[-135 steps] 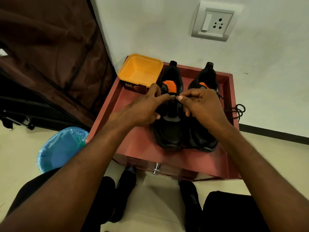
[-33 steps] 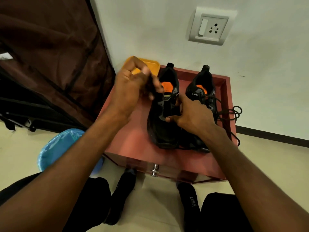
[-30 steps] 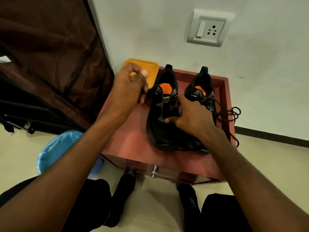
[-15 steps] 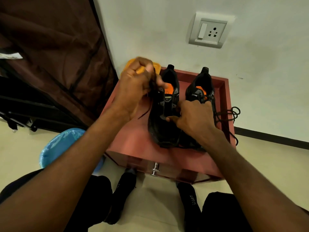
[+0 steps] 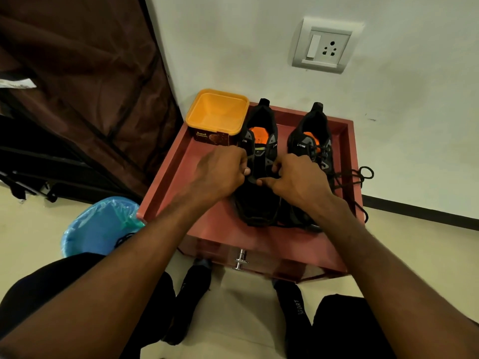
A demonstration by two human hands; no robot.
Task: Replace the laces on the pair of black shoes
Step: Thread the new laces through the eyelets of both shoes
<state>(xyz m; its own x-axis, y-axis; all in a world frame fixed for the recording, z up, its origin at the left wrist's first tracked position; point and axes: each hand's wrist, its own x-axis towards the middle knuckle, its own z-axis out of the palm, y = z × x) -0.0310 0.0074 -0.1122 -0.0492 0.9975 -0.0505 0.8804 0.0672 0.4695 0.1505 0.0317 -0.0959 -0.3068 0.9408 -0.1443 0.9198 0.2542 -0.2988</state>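
The left black lace-less shoe with orange insole (image 5: 259, 177), standing on the reddish wooden tray-top cabinet (image 5: 181, 182), is being gripped at its eyelet edges by the left hand (image 5: 220, 172) and right hand (image 5: 298, 182), fingers curled.

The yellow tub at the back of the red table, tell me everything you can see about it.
The yellow tub is a square, open container with rounded corners that looks like plastic, and nothing shows inside it. A dark brown label band wraps its lower front, printed with "Amul". It stands upright in the far left corner of the red table, against the wall, right beside the left shoe. Neither hand touches it.
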